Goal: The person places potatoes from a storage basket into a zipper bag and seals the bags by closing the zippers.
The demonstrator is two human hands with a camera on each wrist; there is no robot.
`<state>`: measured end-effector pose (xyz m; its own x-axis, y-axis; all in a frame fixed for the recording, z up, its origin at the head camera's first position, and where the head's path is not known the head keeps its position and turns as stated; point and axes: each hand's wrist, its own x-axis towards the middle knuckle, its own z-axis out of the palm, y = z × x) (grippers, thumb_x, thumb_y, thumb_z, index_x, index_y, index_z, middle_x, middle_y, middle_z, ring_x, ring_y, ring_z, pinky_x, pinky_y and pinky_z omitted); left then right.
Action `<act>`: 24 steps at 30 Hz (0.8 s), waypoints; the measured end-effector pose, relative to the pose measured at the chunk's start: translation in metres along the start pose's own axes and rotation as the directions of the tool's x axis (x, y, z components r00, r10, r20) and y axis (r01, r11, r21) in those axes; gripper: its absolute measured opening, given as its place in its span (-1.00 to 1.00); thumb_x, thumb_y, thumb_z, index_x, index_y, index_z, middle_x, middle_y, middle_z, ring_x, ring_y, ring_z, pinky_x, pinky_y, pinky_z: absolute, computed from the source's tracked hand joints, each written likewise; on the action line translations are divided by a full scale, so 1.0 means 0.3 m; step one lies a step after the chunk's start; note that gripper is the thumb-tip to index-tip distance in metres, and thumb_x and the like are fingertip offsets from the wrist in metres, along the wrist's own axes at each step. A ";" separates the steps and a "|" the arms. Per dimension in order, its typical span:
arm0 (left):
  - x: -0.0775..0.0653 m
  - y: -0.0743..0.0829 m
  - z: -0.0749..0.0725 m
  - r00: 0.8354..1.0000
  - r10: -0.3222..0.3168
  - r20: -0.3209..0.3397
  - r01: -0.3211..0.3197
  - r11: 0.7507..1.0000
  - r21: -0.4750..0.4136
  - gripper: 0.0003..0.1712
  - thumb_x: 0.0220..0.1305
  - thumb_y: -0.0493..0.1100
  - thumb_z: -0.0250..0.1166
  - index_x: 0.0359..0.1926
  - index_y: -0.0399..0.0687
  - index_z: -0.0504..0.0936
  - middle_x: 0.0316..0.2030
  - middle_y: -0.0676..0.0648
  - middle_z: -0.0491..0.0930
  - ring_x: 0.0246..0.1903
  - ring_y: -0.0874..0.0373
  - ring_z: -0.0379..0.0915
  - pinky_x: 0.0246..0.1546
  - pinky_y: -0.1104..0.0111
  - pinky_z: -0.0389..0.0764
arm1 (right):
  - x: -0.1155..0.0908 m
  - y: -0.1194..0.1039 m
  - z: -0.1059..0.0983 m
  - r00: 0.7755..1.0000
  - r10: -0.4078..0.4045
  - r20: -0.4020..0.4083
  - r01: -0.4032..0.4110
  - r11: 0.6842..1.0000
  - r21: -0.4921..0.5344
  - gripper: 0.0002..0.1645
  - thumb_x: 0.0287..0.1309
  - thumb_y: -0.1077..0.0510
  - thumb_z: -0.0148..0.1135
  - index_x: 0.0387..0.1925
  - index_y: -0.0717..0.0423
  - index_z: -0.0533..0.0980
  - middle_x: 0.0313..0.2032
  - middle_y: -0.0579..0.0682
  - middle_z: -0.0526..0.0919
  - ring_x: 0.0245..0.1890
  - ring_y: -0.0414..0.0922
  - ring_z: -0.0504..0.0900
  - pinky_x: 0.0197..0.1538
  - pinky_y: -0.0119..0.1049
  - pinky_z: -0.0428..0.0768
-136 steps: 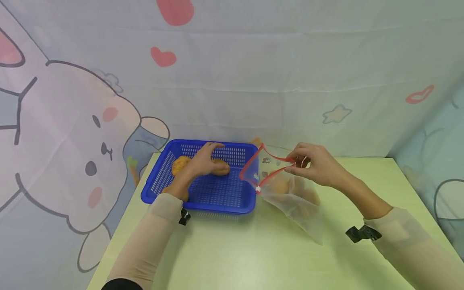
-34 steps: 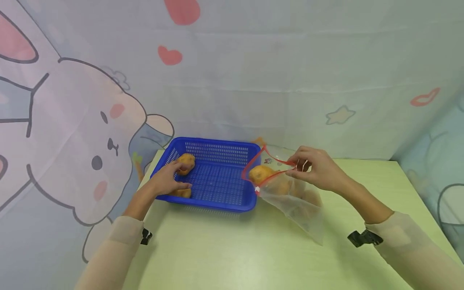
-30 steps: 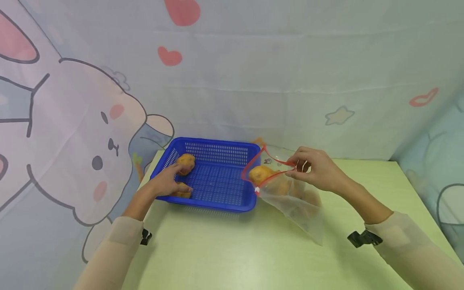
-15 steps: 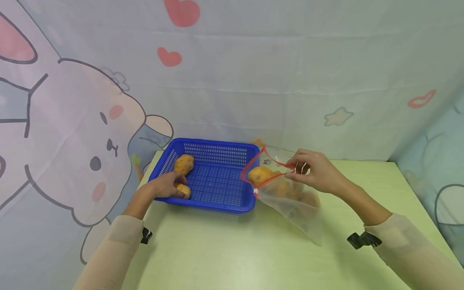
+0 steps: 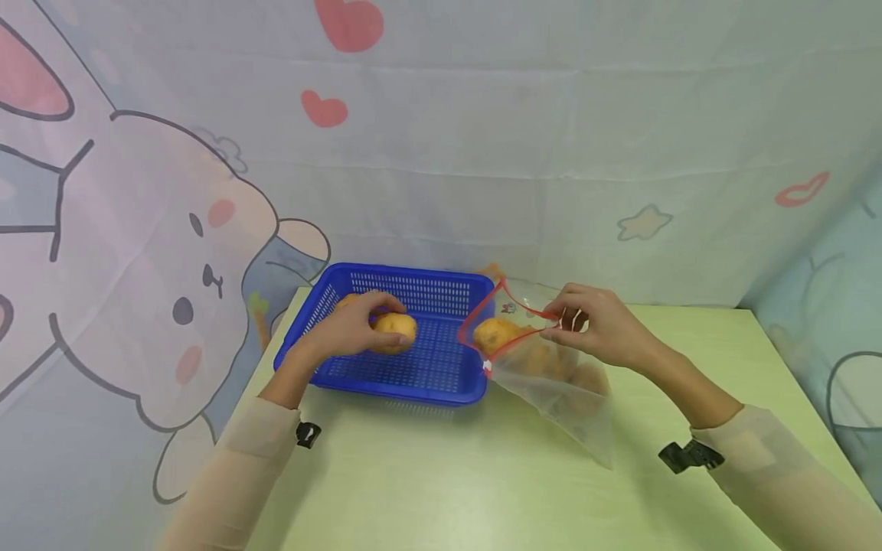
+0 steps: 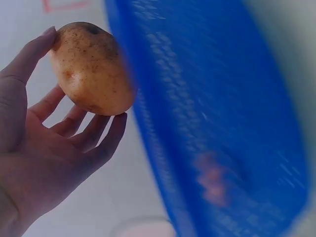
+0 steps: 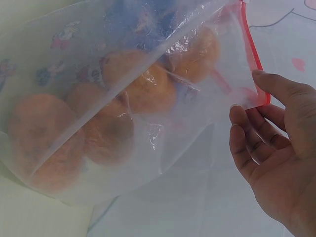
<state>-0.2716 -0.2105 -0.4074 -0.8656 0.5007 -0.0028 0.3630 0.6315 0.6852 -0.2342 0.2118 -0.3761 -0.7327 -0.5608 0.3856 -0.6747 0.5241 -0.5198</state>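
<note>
My left hand (image 5: 347, 327) grips a yellow-brown potato (image 5: 396, 334) over the blue plastic basket (image 5: 413, 396). In the left wrist view, thumb and fingers span the potato (image 6: 91, 69), which has dark specks. My right hand (image 5: 601, 323) pinches the red-edged mouth of a clear zip bag (image 5: 561, 413), keeping it spread toward the basket's right side. One potato (image 5: 493, 335) sits just inside that mouth. Several more potatoes (image 7: 47, 140) show through the plastic in the right wrist view. Another potato (image 5: 346, 301) lies in the basket's back left, partly hidden behind my left hand.
The basket and bag stand on a pale yellow-green table (image 5: 441, 482). Behind it hangs a cloth backdrop (image 5: 468, 153) printed with a rabbit, hearts and a star. The bag's mouth overlaps the basket's right rim in the head view.
My left hand first went from the middle of the basket to its left end. It then took the front-left potato, lifting it rightward. One potato now fills the bag's mouth; my right hand stays put.
</note>
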 end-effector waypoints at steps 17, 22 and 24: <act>0.221 0.411 0.174 0.938 0.337 -0.082 -0.341 0.939 -0.034 -0.35 0.11 0.20 0.47 0.18 0.13 0.54 0.14 0.08 0.42 0.09 0.22 0.37 -0.06 0.35 0.59 | 0.004 0.012 -0.027 0.999 0.030 -0.027 -0.030 1.000 -0.006 -0.78 0.05 0.11 0.52 -0.23 -0.04 0.67 -0.36 -0.21 0.58 -0.43 -0.24 0.56 -0.36 -0.31 0.64; 0.236 0.441 0.201 0.935 0.346 -0.075 -0.350 0.935 -0.049 -0.36 0.12 0.20 0.46 0.18 0.14 0.52 0.12 0.10 0.42 0.02 0.22 0.40 -0.09 0.36 0.59 | 0.012 0.013 -0.034 0.999 0.021 -0.024 -0.021 1.000 -0.005 -0.78 0.06 0.10 0.52 -0.23 -0.04 0.67 -0.37 -0.21 0.57 -0.44 -0.24 0.57 -0.36 -0.35 0.63; 0.240 0.445 0.207 0.939 0.336 -0.079 -0.341 0.938 -0.056 -0.36 0.12 0.19 0.46 0.18 0.13 0.52 0.11 0.11 0.43 0.01 0.22 0.40 -0.09 0.37 0.59 | 0.014 0.010 -0.036 1.000 0.017 -0.022 -0.017 1.000 -0.001 -0.78 0.06 0.09 0.52 -0.22 -0.03 0.68 -0.36 -0.21 0.58 -0.44 -0.24 0.57 -0.37 -0.37 0.63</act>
<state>-0.2640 -0.0535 -0.3614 -0.7179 0.6350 0.2854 0.6161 0.3887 0.6851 -0.2403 0.2181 -0.3679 -0.7459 -0.5378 0.3930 -0.6621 0.5344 -0.5253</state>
